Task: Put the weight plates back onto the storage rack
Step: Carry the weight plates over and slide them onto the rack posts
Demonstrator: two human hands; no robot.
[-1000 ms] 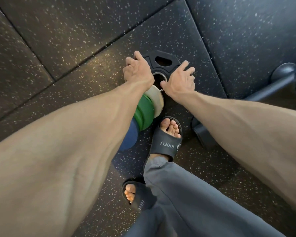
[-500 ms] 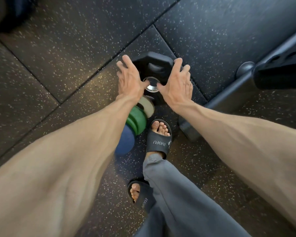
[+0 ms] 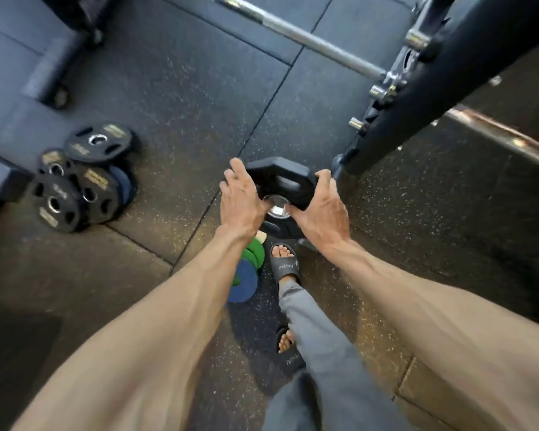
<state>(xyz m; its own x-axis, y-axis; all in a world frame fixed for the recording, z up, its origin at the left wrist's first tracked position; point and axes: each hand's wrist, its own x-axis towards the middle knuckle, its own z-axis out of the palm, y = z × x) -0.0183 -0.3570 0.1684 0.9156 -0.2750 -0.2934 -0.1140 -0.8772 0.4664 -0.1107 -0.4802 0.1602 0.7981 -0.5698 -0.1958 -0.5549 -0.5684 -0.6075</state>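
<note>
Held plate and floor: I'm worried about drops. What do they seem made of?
The held plate looks rubber-coated, matte black; its centre ring gleams like polished metal. The floor seems rubber tiling: dark, speckled, seamed.

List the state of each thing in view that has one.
black plate, held off the floor, tilted, not yet racked.
left hand, grips the plate's left edge.
right hand, grips the plate's right edge.
pile of black plates, lying overlapped on the floor.
green and blue plates, on the floor beside the foot, partly hidden by the left arm.
</note>
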